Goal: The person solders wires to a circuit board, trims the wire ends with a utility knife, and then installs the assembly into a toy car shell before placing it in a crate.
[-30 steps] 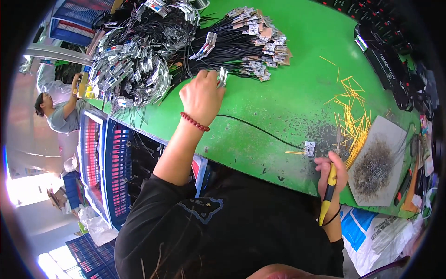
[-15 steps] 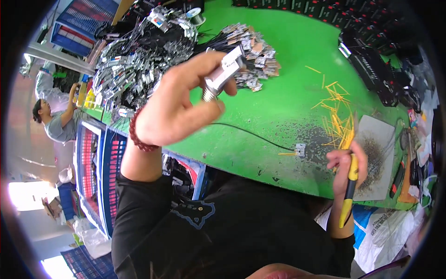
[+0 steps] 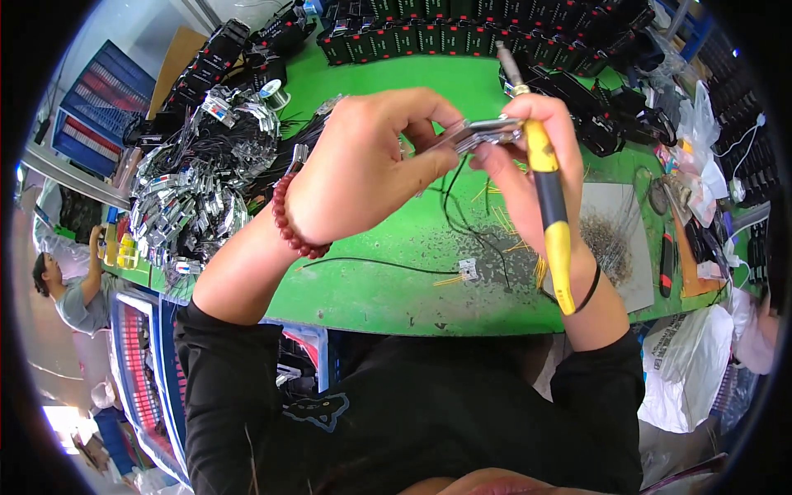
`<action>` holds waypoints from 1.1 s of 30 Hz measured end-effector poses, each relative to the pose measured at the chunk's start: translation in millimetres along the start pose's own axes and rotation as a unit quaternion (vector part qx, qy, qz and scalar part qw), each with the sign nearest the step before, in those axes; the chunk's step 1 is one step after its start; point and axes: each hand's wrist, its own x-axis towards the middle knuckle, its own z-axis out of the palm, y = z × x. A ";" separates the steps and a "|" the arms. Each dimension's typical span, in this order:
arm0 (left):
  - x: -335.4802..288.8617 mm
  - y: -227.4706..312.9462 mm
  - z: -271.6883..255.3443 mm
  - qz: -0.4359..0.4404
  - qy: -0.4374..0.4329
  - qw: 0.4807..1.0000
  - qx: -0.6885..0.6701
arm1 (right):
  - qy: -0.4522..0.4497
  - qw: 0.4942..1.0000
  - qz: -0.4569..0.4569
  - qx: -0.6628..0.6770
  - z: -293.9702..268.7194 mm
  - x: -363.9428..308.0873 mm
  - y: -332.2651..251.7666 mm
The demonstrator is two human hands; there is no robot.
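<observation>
My left hand (image 3: pixel 367 161), a red bead bracelet at its wrist, pinches a small flat silver metal connector (image 3: pixel 493 126) above the green table. My right hand (image 3: pixel 528 194) meets it there, with finger and thumb touching the connector's other end. Also in my right hand is a soldering iron (image 3: pixel 550 194) with a yellow-and-black handle, its metal shaft pointing away from me. A thin black cable loops below the hands. On the table under them lies a small silver connector (image 3: pixel 468 269) with a black cable (image 3: pixel 371 260) and thin yellow wires.
At the left is a large heap of silver connectors with black cables (image 3: pixel 190 190), beside a solder spool (image 3: pixel 274 95). Black boxed units (image 3: pixel 429 37) line the back. A grey board (image 3: pixel 615 198) holds dark crumbs on the right. A person (image 3: pixel 70 289) works at far left.
My left hand has brought the silver connector rightward, and my right hand has risen from the table to meet it, carrying the soldering iron. The head view has shifted.
</observation>
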 end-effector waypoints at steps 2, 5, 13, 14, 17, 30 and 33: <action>4.7 -6.2 2.7 -0.003 -0.005 0.999 0.037 | 0.018 0.992 0.107 0.060 -3.3 -3.4 -13.2; 8.2 -16.3 7.1 0.004 0.024 0.996 0.088 | -0.015 0.990 0.128 -0.056 -15.0 -14.4 -2.6; 16.9 -42.0 20.3 -0.091 0.018 0.994 -0.059 | 0.010 0.976 -0.135 -0.168 14.2 -40.9 -8.3; 16.1 -38.9 22.3 -0.092 0.015 0.994 -0.061 | 0.009 0.968 -0.136 -0.209 18.5 -41.5 -3.7; 13.5 -37.1 30.0 -0.208 -0.041 0.951 -0.224 | 0.025 0.953 -0.155 -0.260 22.0 -45.2 15.8; 1.2 -69.0 20.1 -0.256 0.002 0.822 -0.509 | 0.003 0.964 -0.153 -0.218 16.6 -40.4 36.5; -7.0 -95.2 -15.4 -0.190 0.150 0.867 -0.436 | -0.072 0.955 -0.078 -0.278 -5.2 -47.1 35.5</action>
